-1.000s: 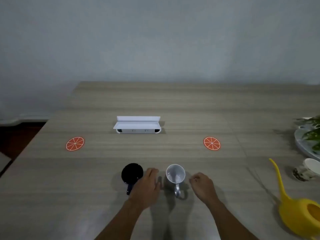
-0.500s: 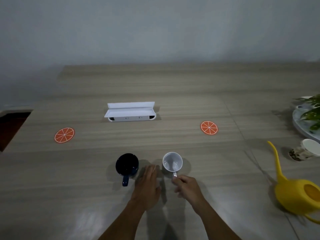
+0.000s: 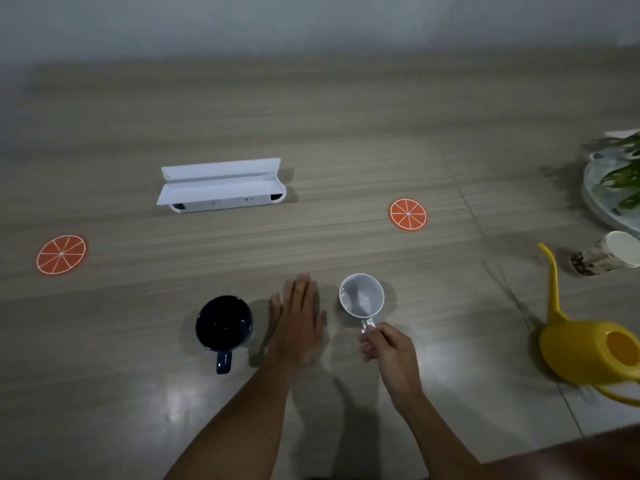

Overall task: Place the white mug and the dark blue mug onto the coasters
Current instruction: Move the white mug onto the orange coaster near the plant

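Desk (image 3: pixel 346 140): far corners and both side edges cut off; near edge showing only at bottom right.
Yellow watering can (image 3: pixel 588 351): near right edge, handle partly out of view.
Dark blue mug (image 3: pixel 224 323): toward near edge, untouched, handle facing near edge.
White mug (image 3: pixel 362 295): near edge, centre-right; lift straight, keep level, carry to right coaster (image 3: pixel 408 214).
Left coaster (image 3: pixel 61 254): by left edge, bare.
Left hand (image 3: pixel 298 318): flat between mugs, fingers together, gripping nothing.
Right hand (image 3: pixel 388 344): fingers curled, pinching white mug's handle; fingertip contact hidden.
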`<state>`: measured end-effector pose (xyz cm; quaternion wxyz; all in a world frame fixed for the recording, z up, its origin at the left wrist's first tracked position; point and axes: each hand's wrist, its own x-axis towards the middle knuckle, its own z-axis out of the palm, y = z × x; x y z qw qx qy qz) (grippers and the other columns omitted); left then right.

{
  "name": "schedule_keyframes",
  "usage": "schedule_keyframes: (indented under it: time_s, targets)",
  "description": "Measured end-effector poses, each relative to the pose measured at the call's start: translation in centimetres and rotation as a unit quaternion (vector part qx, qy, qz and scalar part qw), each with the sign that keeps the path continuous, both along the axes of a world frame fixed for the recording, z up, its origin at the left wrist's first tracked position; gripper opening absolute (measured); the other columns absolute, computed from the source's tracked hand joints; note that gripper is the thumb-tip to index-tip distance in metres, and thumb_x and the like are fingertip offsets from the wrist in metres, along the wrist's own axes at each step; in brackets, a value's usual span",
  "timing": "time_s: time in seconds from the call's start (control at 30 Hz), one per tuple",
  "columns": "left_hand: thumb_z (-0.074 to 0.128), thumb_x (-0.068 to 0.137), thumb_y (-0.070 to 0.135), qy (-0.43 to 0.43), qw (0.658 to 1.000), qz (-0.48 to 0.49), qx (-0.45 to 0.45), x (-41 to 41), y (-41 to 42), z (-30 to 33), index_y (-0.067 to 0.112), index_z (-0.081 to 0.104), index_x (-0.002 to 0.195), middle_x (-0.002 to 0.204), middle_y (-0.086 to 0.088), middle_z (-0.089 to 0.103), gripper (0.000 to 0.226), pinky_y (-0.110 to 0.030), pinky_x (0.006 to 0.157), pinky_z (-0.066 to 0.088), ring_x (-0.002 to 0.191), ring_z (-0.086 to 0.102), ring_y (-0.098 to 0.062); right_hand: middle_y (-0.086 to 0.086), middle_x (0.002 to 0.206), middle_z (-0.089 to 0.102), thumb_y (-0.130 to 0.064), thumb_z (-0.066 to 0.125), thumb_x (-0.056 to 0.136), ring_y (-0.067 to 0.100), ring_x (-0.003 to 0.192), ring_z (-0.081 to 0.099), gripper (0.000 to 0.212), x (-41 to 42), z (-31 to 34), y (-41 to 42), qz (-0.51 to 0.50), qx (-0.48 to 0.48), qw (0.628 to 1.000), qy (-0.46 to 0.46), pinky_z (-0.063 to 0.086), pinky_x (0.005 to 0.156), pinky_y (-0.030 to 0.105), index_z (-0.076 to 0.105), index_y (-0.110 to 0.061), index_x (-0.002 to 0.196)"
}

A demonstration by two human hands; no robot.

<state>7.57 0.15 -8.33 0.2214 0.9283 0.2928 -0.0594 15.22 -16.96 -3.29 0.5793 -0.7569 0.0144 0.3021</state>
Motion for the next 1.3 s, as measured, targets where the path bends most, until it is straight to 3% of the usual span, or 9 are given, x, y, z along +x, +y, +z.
schedule_keyframes:
  time_s: [0.17, 0.27, 0.43, 0.57, 0.67, 0.77, 0.97, 1.3]
  targets:
    - [0.041, 0.099, 0.045, -0.019, 0.997, 0.063, 0.031, 1.8, -0.8, -1.0, 0.020, 0.020, 0.163, 0.173, -0.001, 0.014, 0.072, -0.057, 0.125, 0.004, 0.160, 0.008, -0.022, 0.016, 0.068, 0.064, -0.007, 0.059, 0.099, 0.022, 0.063, 0.057, 0.026, 1.9, -0.5, 0.3, -0.023, -0.006, 1.000, -0.010, 0.050, 0.061, 0.037, 0.067, 0.008, 0.080]
    - [0.045, 0.094, 0.050, -0.047, 0.995, 0.081, 0.038, 1.8, -0.7, -1.9, 0.021, 0.028, 0.161, 0.172, 0.000, 0.022, 0.075, -0.056, 0.126, 0.008, 0.159, 0.015, -0.021, 0.019, 0.068, 0.065, -0.010, 0.056, 0.101, 0.015, 0.058, 0.057, 0.030, 2.6, -1.0, 1.2, -0.004, -0.008, 1.000, -0.006, 0.049, 0.055, 0.028, 0.066, 0.006, 0.078]
    - [0.042, 0.092, 0.053, -0.055, 0.993, 0.099, 0.035, 1.9, -0.8, -2.1, 0.023, 0.030, 0.161, 0.172, 0.001, 0.020, 0.076, -0.054, 0.127, 0.007, 0.159, 0.014, -0.017, 0.002, 0.059, 0.060, -0.033, 0.050, 0.097, 0.011, 0.056, 0.054, 0.041, 2.6, -1.8, 1.7, 0.056, -0.028, 0.998, -0.031, 0.044, 0.056, 0.025, 0.068, -0.010, 0.069]
    - [0.040, 0.092, 0.054, -0.049, 0.993, 0.103, 0.037, 2.0, -0.7, -2.3, 0.025, 0.028, 0.162, 0.172, 0.003, 0.018, 0.076, -0.053, 0.127, 0.007, 0.159, 0.012, -0.015, 0.013, 0.061, 0.055, -0.041, 0.048, 0.098, 0.013, 0.056, 0.051, 0.045, 2.5, -2.1, 1.6, 0.070, 0.014, 0.996, -0.059, 0.041, 0.055, 0.029, 0.065, -0.010, 0.070]
    - [0.040, 0.093, 0.056, -0.048, 0.992, 0.106, 0.041, 2.0, -0.7, -2.3, 0.026, 0.026, 0.162, 0.173, 0.004, 0.017, 0.076, -0.053, 0.128, 0.006, 0.159, 0.010, -0.014, 0.016, 0.062, 0.054, -0.036, 0.046, 0.103, 0.015, 0.058, 0.049, 0.047, 2.0, -2.4, 2.4, 0.057, 0.028, 0.996, -0.058, 0.040, 0.057, 0.033, 0.064, -0.005, 0.073]
    - [0.040, 0.093, 0.055, -0.048, 0.992, 0.108, 0.044, 2.1, -0.8, -2.2, 0.026, 0.028, 0.162, 0.172, 0.004, 0.018, 0.075, -0.053, 0.128, 0.006, 0.159, 0.010, -0.014, 0.005, 0.062, 0.055, -0.035, 0.043, 0.104, 0.015, 0.061, 0.050, 0.049, 1.7, -2.7, 3.3, 0.037, 0.026, 0.997, -0.057, 0.041, 0.060, 0.033, 0.062, -0.003, 0.073]
    - [0.044, 0.092, 0.054, -0.052, 0.990, 0.113, 0.063, 2.0, -0.8, -2.7, 0.027, 0.027, 0.161, 0.172, 0.004, 0.020, 0.076, -0.052, 0.127, 0.007, 0.159, 0.012, -0.015, 0.002, 0.065, 0.056, -0.024, 0.042, 0.107, 0.013, 0.058, 0.046, 0.044, 3.4, -3.0, 4.1, -0.041, 0.048, 0.996, -0.070, 0.040, 0.054, 0.019, 0.060, -0.008, 0.071]
    - [0.038, 0.093, 0.057, -0.026, 0.993, 0.107, 0.050, 2.1, -0.7, -2.5, 0.028, 0.022, 0.163, 0.173, 0.006, 0.015, 0.077, -0.052, 0.128, 0.004, 0.160, 0.007, -0.013, 0.002, 0.064, 0.056, -0.036, 0.045, 0.104, 0.015, 0.056, 0.045, 0.046, 10.5, -3.0, 6.0, -0.115, 0.068, 0.984, -0.117, 0.037, 0.051, 0.020, 0.057, -0.016, 0.065]
